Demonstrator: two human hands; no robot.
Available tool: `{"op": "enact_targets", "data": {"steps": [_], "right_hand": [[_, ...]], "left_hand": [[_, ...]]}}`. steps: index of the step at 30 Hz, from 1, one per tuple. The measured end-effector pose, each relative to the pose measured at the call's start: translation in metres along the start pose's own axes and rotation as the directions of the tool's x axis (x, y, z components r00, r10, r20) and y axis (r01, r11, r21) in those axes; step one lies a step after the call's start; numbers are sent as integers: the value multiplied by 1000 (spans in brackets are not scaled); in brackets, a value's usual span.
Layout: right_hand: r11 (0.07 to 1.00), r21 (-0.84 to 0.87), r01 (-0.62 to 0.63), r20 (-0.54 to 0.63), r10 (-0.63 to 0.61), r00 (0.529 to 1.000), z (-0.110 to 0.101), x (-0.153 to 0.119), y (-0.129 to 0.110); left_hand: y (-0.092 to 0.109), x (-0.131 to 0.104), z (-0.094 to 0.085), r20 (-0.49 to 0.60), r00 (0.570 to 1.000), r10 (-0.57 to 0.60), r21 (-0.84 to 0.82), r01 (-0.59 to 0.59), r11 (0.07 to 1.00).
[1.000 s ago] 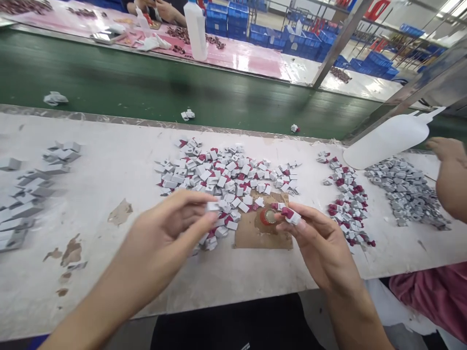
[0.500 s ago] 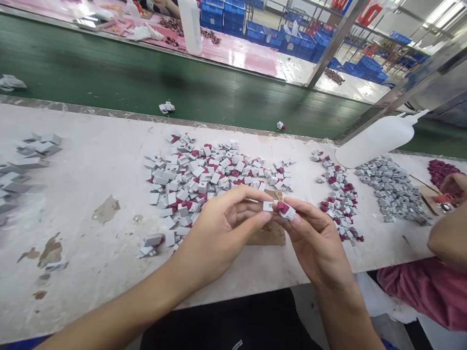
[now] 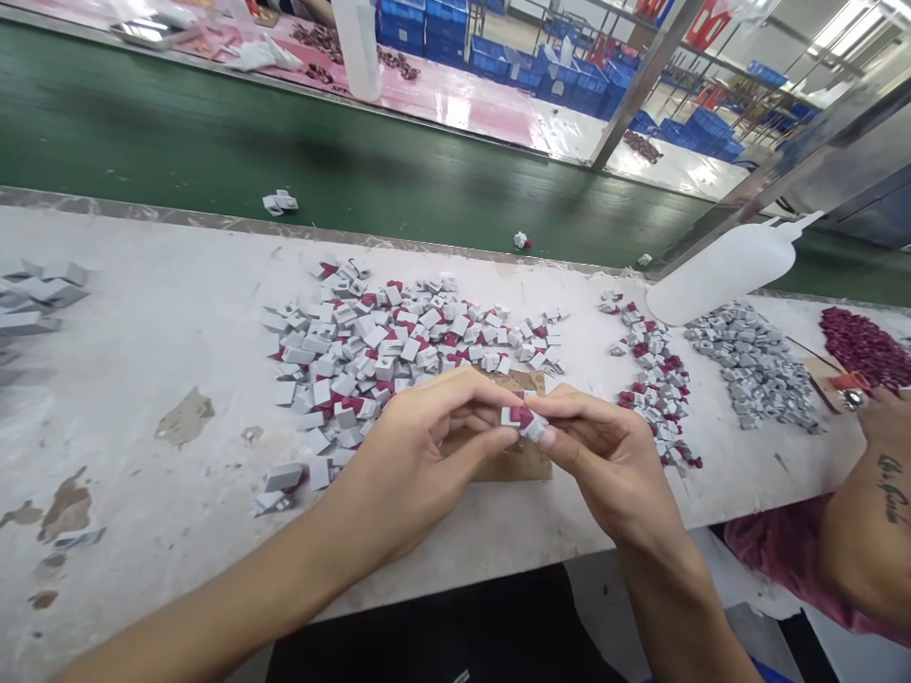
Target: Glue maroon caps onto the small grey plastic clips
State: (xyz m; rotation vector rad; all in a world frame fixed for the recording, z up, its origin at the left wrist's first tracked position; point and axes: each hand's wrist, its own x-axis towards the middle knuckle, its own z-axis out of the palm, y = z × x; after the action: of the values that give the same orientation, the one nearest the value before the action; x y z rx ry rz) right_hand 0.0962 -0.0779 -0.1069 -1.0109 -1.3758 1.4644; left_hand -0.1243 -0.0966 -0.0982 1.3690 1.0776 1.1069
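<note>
The left hand (image 3: 419, 446) and the right hand (image 3: 612, 455) come together over the table (image 3: 213, 323), thumb and fingertips pinched narrow on each, gripping a small white and maroon piece (image 3: 525, 419) between them; the left has its white end and the right its other side, and whether these are already joined cannot be told. The piece is above a brown cardboard sheet (image 3: 523, 465), partly hidden by the hands. Behind and to the left of the cardboard spreads a large heap of white and maroon pieces (image 3: 370, 346), and at the far left lies a group of pale blocks (image 3: 43, 299). To the right are a narrower heap (image 3: 655, 379) of the same two colours, a grey heap (image 3: 758, 370) and a maroon heap (image 3: 864, 346), with a white bottle (image 3: 722, 273) lying tilted by the grey one. A co-worker's arm (image 3: 868, 531) reaches in at the right edge. Beyond the table runs a green belt (image 3: 399, 180) with a few small pieces (image 3: 280, 202) on it, and past that another white bottle (image 3: 359, 57) stands on a pink sheet (image 3: 462, 104), blue bins (image 3: 562, 76) farther back
</note>
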Motion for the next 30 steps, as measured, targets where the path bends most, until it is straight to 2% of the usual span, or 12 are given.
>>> {"op": "enact_targets", "data": {"steps": [3, 6, 9, 11, 14, 16, 18, 21, 23, 25, 27, 30], "right_hand": [[998, -47, 32, 15, -32, 999, 1, 10, -11], [984, -172, 37, 99, -20, 995, -4, 45, -22], [859, -509, 54, 65, -24, 998, -9, 114, -27], [668, -744, 13, -52, -77, 996, -8, 171, -24], [546, -837, -37, -115, -108, 987, -3, 247, -12], [512, -858, -42, -106, -96, 990, 1, 281, -2], [476, -878, -48, -95, -76, 993, 6, 300, 5], [453, -890, -59, -94, -56, 994, 16, 304, 5], [464, -884, -55, -98, -69, 993, 22, 292, -3], [491, -870, -37, -91, -87, 992, 21, 270, -15], [529, -849, -9, -57, -73, 996, 11, 238, -27], [617, -786, 35, 42, -4, 999, -19, 173, -33]], "left_hand": [[7, 9, -10, 21, 999, -31, 61, 30, 998], [17, 37, -27, -4, 998, -63, 246, 62, 967], [21, 86, -50, -160, 985, -62, 493, 134, 860], [17, 124, -64, -281, 958, -63, 571, 219, 791], [3, 177, -79, -347, 933, -91, 588, 292, 754], [-8, 208, -83, -355, 926, -131, 596, 332, 731], [-16, 234, -83, -388, 903, -186, 604, 401, 689], [-20, 257, -82, -418, 870, -262, 611, 483, 627], [-17, 255, -83, -428, 860, -279, 615, 503, 607], [-11, 234, -86, -421, 871, -252, 627, 480, 614], [-3, 192, -89, -384, 902, -197, 647, 415, 640], [6, 94, -94, -318, 941, -113, 677, 309, 668]]}}
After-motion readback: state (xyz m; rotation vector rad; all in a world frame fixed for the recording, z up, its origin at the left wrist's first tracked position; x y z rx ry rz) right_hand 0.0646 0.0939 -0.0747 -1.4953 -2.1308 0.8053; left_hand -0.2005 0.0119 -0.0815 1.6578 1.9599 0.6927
